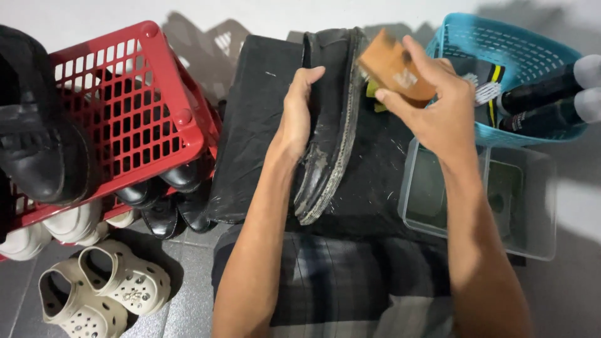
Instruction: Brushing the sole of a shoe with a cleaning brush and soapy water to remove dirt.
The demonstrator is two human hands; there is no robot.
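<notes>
Head-worn camera, single view, looking steeply down.
Close above the person's lap and forearms; floor and wall edge frame the scene.

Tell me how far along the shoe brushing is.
Underway. The left hand holds the black shoe on edge over a dark cloth; the right hand holds a wooden brush at its sole. Grey dirt remains on the sole edge, so brushing is unfinished.

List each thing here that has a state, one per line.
Black shoe: on its side, sole scuffed, gripped by left hand.
Wooden brush: held by right hand.
Red basket: tipped, shoes beneath.
Blue basket: holds bottles.
Clear container: lidless.
</notes>
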